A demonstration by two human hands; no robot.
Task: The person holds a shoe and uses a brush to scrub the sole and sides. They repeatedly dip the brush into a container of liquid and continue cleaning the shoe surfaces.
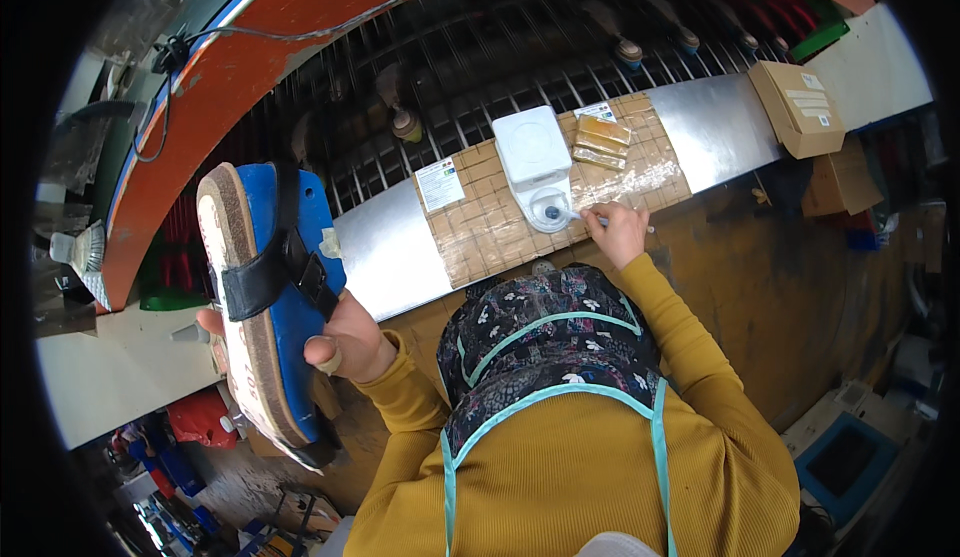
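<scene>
My left hand (358, 342) holds a black-strapped sandal (262, 287) upright on its side at the left. The sandal has a cork-edged sole and sits on a blue shoe last (262, 207). Fingers wrap behind the sole, and the thumb, with a tan wrap on it, lies near the front. My right hand (622, 234) pinches the thin pale handle of what looks like a small brush (575, 216). Its tip reaches the round cup of a white dispenser bottle (530, 147); the cup's dark middle shows, but the brush's tip is hard to make out.
The dispenser stands on a taped cardboard sheet (490, 242) over a metal plate (395, 257). Amber blocks (602, 144) lie beside it. Beyond run dark rows of metal rods (455, 107) with several shoe-like items. An orange arched frame (225, 67) and a cardboard box (800, 107) flank the bench.
</scene>
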